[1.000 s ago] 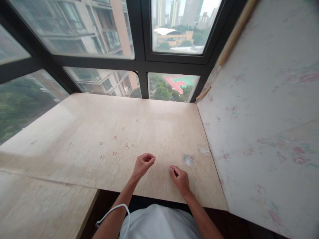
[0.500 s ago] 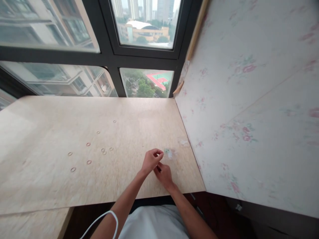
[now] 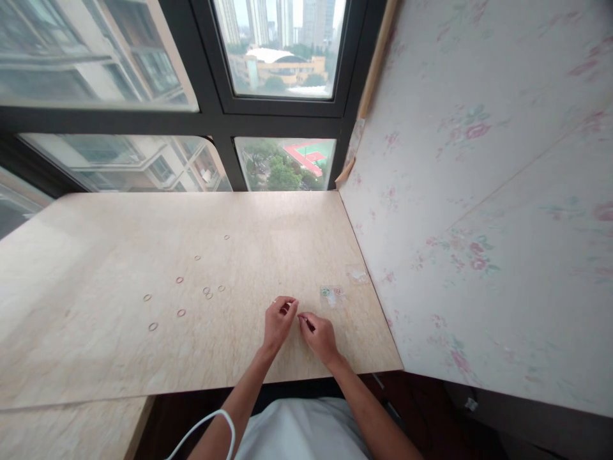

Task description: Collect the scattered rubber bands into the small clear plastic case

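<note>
Rings (image 3: 182, 297) lie scattered well left of both hands (image 3: 299, 322).

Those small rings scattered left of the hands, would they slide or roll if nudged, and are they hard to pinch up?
The rings lie flat on the smooth tabletop, so they would probably slide rather than roll. They look thin and light, likely fiddly to pinch. Whether stiff or stretchy, I cannot tell.
</note>
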`<action>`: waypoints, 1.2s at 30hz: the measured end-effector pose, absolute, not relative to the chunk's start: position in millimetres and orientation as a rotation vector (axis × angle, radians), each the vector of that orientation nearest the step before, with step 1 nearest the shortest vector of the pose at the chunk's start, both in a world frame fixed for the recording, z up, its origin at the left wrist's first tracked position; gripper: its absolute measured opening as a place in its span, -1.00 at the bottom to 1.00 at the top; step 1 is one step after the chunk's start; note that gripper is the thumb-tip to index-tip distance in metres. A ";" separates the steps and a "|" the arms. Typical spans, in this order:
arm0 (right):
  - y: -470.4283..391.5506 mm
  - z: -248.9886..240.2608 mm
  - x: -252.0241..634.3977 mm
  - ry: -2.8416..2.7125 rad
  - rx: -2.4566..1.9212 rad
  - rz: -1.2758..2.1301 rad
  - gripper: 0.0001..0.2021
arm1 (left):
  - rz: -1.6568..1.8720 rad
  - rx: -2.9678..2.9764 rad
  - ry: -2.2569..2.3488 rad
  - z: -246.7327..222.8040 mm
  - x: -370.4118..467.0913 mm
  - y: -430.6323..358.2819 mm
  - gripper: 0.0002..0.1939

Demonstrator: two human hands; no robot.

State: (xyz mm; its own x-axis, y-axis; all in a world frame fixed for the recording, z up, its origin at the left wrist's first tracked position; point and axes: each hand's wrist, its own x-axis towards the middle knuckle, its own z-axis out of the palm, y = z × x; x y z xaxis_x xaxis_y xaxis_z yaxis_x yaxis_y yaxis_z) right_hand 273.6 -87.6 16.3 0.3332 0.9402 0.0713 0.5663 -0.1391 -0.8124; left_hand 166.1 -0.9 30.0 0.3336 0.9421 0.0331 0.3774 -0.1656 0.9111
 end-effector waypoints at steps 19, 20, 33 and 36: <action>25.4 71.1 196.9 -1.790 -1.608 0.837 -0.67 | 0.916 1.842 1.388 10.4 66.9 -10.1 -0.86; 41.7 71.8 187.1 -1.853 -1.614 0.837 -0.68 | 0.921 1.832 1.381 9.5 66.5 -10.0 -0.87; 139.9 50.1 135.9 -2.474 -1.913 0.821 -0.73 | 1.058 1.729 1.314 8.9 62.1 -14.6 -0.89; 138.3 51.8 143.4 -2.480 -1.915 0.888 -0.74 | 1.051 1.735 1.295 8.7 60.3 -15.0 -0.89</action>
